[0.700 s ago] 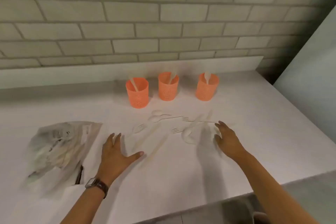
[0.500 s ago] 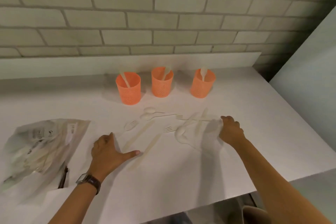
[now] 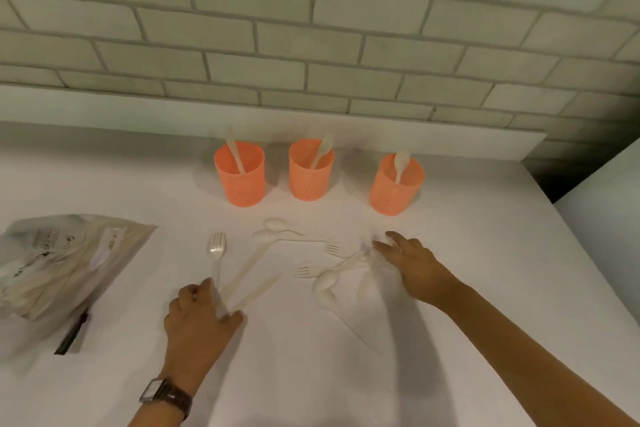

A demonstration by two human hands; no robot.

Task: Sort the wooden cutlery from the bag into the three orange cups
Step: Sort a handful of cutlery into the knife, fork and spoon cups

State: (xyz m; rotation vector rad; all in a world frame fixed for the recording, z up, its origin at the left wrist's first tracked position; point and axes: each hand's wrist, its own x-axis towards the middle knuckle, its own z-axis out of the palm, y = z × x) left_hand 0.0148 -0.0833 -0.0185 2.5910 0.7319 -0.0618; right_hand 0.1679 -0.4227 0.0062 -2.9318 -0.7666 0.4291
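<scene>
- Your left hand [image 3: 202,314] curls over the near ends of the fork [image 3: 216,246] and two knives [image 3: 246,270]; whether it grips, I cannot tell.
- Their long axes point away toward the cups [image 3: 239,184].
- Your right hand [image 3: 415,267], fingers loose, touches the other cutlery [image 3: 323,282] on the desk [image 3: 311,374].

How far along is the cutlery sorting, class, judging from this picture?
Done: each of the three orange cups holds just one piece. In hand: the left hand grips the near ends of two knives, and the right hand touches the loose pile. Left: those forks and spoons, plus what looks like more cutlery inside the bag.
</scene>
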